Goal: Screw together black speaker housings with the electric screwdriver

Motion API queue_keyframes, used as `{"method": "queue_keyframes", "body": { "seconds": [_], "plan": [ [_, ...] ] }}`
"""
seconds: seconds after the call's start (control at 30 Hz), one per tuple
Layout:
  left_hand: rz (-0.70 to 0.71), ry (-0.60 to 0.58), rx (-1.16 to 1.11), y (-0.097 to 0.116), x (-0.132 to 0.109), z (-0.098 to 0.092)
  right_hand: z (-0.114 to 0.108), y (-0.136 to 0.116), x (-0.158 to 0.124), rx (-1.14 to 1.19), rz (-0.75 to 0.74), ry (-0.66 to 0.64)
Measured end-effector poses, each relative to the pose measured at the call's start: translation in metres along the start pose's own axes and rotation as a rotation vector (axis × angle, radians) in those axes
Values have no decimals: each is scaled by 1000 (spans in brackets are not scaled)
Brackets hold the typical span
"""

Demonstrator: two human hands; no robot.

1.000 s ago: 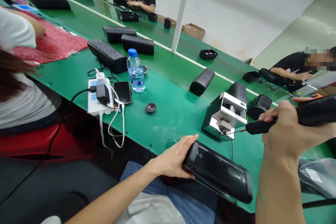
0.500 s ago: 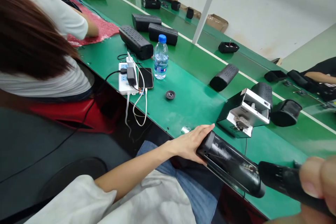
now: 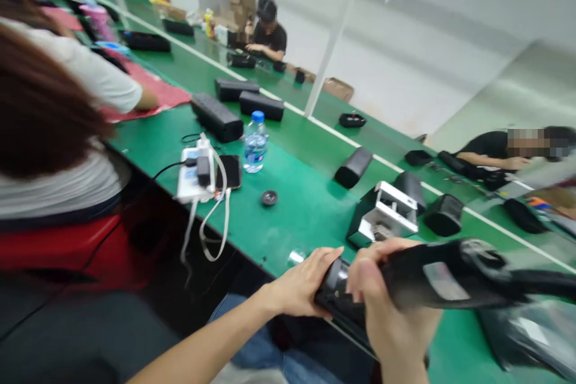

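Note:
My left hand (image 3: 302,285) is wrapped round the near-left end of a black portable speaker (image 3: 336,276) at the table's front edge. My right hand (image 3: 396,306) grips a black corded hand tool (image 3: 432,276) with a pale label on its side. A cable leads away from it to the right. The tool and my right hand cover most of the speaker, and the tool's working end is hidden. Just behind them stands a silver and black metal fixture (image 3: 382,216). A small round speaker driver (image 3: 269,198) lies on the green table (image 3: 306,222).
Left of the driver are a water bottle (image 3: 255,147), a phone (image 3: 229,171) and a power strip (image 3: 195,177) with dangling cables. Several black speaker housings (image 3: 353,167) lie along the table. A co-worker (image 3: 58,72) sits close on my left. A plastic bag (image 3: 531,336) lies at right.
My right hand has swung left with the tool, from the right edge to over the speaker. My left hand keeps its hold. The view has tilted up, showing more of the room.

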State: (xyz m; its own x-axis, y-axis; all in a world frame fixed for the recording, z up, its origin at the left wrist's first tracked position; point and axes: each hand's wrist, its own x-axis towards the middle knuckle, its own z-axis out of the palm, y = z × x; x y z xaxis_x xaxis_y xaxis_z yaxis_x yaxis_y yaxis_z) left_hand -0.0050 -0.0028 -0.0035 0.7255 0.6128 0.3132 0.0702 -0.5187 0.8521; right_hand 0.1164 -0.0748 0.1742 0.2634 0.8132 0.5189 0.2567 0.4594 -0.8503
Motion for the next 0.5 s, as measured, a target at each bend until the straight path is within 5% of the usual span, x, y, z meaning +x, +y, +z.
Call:
{"method": "queue_keyframes", "body": {
  "seconds": [0.17, 0.5],
  "plan": [
    [9, 23, 2, 2, 2, -2, 0, 25, 3, 111, -28, -112],
    [-18, 62, -8, -5, -5, 1, 11, 11, 6, 83, -42, -39]
  ]
}}
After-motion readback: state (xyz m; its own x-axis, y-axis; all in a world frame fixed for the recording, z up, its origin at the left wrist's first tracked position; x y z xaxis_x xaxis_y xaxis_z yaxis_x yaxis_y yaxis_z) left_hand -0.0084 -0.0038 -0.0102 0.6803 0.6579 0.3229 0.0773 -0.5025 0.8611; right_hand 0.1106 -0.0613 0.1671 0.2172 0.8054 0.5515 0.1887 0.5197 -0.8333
